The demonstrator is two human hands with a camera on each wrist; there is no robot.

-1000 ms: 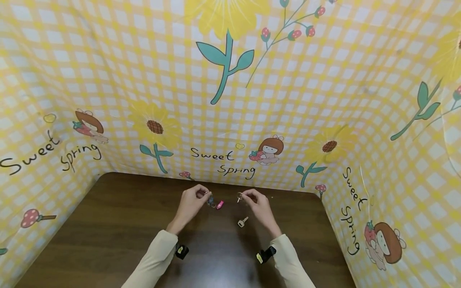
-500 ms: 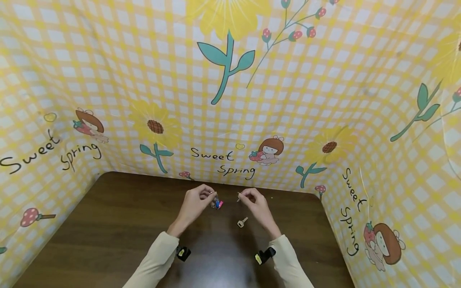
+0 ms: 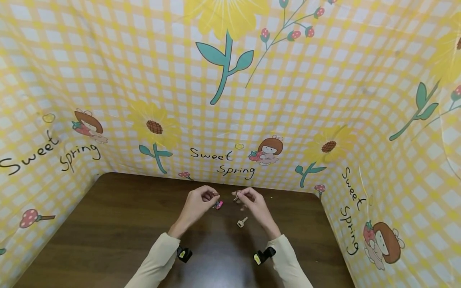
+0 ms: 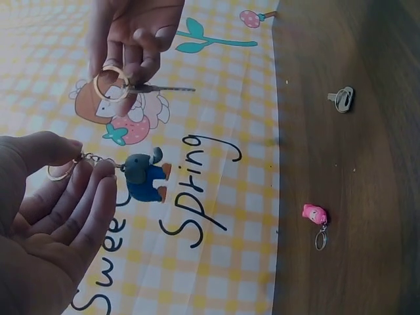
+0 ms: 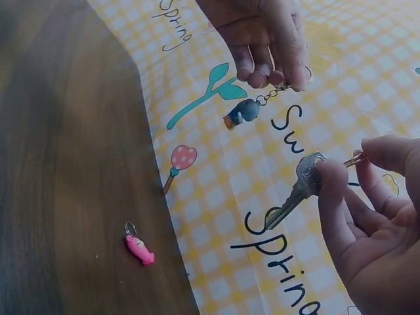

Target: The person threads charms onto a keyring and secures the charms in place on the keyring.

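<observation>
In the left wrist view, a blue-grey elephant keychain (image 4: 146,180) dangles on a short chain. My left hand (image 3: 196,204) pinches it by its metal ring, the other fingers loosely bent. Facing it, my right hand (image 3: 255,204) holds a silver key (image 5: 298,187) and a gold-coloured key ring (image 4: 96,84) between thumb and fingers. The key's blade points away from the fingers, and its head overlaps a fingertip in the right wrist view. Both hands are raised over the table's back part, a small gap apart.
A pink animal-shaped keychain (image 4: 315,214) with a small ring lies on the dark wooden table (image 3: 108,236). Another key (image 3: 242,222) lies on the wood nearer the front. A yellow checked cloth (image 3: 201,128) rises behind the table and along both sides.
My left hand has shifted right with the elephant keychain, and my right hand slightly left, so they are closer together. The loose key and pink keychain lie where they were.
</observation>
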